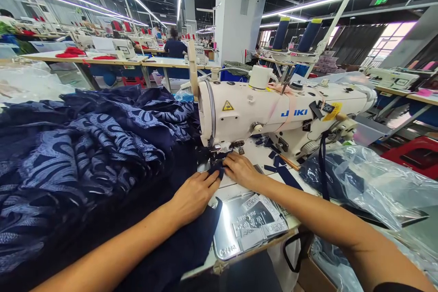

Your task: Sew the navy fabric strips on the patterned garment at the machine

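Navy cloth [102,157]: soft, heaped left, pale swirling motifs; one edge under the needle
Left hand [195,195]: fingers together, pressing cloth
Right hand [240,171]: fingertips bent on cloth; cannot tell whether pinching
Sewing machine [267,106]: smooth white, blue "JUKI"
Labels [253,219]: flat, partly legible "valeg", on shiny metal plate [226,224]

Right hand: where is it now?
In the head view, the right hand is just right of centre, close to the presser foot, with the left hand to its left.
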`<move>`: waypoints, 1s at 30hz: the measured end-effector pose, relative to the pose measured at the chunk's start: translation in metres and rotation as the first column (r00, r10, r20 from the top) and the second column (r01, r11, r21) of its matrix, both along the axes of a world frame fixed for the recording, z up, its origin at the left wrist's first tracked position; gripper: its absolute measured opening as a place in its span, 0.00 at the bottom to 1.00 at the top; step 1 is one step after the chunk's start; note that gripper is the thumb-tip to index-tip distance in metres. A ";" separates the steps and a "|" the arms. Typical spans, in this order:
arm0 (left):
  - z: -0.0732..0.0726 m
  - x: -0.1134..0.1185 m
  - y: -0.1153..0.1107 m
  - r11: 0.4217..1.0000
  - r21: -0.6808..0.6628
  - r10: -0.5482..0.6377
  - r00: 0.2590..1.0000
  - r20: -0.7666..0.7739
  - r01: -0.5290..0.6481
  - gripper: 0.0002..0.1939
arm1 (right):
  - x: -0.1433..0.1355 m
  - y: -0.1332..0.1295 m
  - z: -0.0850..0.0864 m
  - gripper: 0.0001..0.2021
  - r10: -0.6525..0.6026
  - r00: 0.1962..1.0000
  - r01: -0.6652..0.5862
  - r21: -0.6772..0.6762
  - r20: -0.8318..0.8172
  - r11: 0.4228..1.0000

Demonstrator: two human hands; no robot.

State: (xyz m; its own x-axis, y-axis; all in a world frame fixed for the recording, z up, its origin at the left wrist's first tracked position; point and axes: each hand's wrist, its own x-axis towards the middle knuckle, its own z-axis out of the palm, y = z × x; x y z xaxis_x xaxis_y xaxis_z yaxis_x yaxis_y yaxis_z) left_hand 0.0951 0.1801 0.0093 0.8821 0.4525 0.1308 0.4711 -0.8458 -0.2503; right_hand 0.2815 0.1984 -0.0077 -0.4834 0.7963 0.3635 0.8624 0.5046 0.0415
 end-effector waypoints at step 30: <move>-0.004 0.007 -0.001 0.998 0.015 0.057 0.998 0.039 -0.058 0.10 | 0.002 -0.011 -0.003 0.09 0.242 0.970 -0.242 0.019 -0.003 0.970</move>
